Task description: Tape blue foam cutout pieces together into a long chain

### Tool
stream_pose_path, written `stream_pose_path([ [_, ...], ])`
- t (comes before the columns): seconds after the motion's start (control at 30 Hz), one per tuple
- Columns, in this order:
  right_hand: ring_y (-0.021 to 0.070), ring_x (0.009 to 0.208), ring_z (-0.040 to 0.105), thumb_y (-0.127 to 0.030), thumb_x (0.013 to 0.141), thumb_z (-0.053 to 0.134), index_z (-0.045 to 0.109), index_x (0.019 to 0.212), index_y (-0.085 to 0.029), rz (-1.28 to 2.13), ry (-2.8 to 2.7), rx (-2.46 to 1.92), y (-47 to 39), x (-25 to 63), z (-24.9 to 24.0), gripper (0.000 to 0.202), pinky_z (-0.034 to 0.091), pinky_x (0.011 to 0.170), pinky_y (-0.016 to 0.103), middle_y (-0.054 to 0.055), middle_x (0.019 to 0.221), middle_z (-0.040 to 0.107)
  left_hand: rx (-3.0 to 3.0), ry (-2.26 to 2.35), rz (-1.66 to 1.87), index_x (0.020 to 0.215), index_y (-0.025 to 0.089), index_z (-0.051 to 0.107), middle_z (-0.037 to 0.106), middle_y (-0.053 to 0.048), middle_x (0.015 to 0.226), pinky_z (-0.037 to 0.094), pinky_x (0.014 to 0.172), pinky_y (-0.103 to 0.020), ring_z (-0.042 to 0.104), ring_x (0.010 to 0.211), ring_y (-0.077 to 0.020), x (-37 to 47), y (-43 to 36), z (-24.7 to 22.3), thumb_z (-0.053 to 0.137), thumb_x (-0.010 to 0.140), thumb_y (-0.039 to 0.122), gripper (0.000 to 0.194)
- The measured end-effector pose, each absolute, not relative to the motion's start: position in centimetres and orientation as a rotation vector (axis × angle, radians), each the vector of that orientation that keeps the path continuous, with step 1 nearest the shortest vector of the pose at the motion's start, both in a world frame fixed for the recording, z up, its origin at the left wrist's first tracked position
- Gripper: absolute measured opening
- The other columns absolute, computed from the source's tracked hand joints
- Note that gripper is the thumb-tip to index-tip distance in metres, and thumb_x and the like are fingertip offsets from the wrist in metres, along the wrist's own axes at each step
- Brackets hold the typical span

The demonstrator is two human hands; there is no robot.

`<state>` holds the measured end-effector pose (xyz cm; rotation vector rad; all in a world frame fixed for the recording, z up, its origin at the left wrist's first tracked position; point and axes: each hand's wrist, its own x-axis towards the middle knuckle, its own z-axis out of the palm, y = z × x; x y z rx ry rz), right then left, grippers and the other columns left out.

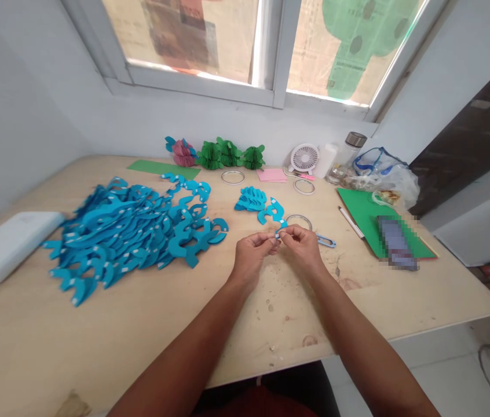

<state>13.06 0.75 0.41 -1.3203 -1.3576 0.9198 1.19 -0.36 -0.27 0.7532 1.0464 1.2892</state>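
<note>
Between my two hands is a blue paper cutout [273, 212], curved, with small white patches on it. My left hand [253, 250] pinches its near end with closed fingers. Right beside it, my right hand [302, 243] pinches the same end, thumb and finger together. The fingertips hide the part they hold. Just beyond lies a small stack of blue cutouts [251, 199]. To the left spreads a large heap of similar blue cutouts [127, 226]. A roll of tape or ring [299, 218] lies behind my right hand, and a light blue cutter [326, 241] is next to it.
A white box-like device [14, 246] stands at the left edge. Along the wall are green paper shapes [230, 154], a small fan [304, 158] and a bottle [353, 148]. At right lie a green board [373, 217], a phone [397, 242] and a pen [351, 222].
</note>
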Motion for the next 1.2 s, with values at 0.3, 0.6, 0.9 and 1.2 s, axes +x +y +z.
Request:
stream_pose_path([
  [0.3,0.0126,0.061,0.051,-0.03,0.068,0.058,0.064,0.064,-0.016,0.856,-1.383,-1.325,0.71,13.0,0.24,0.016,0.038,0.057,0.025,0.002,0.068,0.059,0.708,1.029,1.284,0.07,0.011,0.07,0.068,-0.007,0.068,0.048,0.062,-0.027,0.06,0.062,-0.0141,1.22,-0.32,-0.43,0.075,0.053,0.023,0.022],
  [0.6,0.0141,0.065,0.052,-0.029,0.07,0.057,0.064,0.064,-0.017,0.76,-1.428,-1.327,0.76,12.89,0.13,0.016,0.038,0.06,0.026,0.002,0.067,0.059,0.675,1.01,1.282,0.069,0.011,0.07,0.069,-0.008,0.069,0.049,0.064,-0.029,0.06,0.063,-0.0146,1.24,-0.28,-0.49,0.076,0.051,0.024,0.024],
  [0.9,0.0153,0.067,0.054,-0.028,0.071,0.056,0.064,0.064,-0.017,0.72,-1.479,-1.315,0.85,12.91,-0.16,0.014,0.04,0.063,0.027,0.002,0.068,0.061,0.68,1.047,1.292,0.066,0.01,0.069,0.065,-0.006,0.06,0.048,0.057,-0.025,0.057,0.057,-0.0124,1.27,-0.26,-0.41,0.074,0.052,0.025,0.021],
  [1.2,0.0197,0.082,0.055,-0.02,0.076,0.052,0.067,0.078,-0.021,0.376,-1.714,-1.293,-0.06,12.45,0.23,0.014,0.04,0.08,0.035,0.005,0.082,0.067,0.72,1.153,1.388,0.062,0.011,0.067,0.063,-0.003,0.057,0.046,0.053,-0.023,0.055,0.052,-0.0112,1.4,-0.32,-0.09,0.068,0.055,0.021,0.013],
])
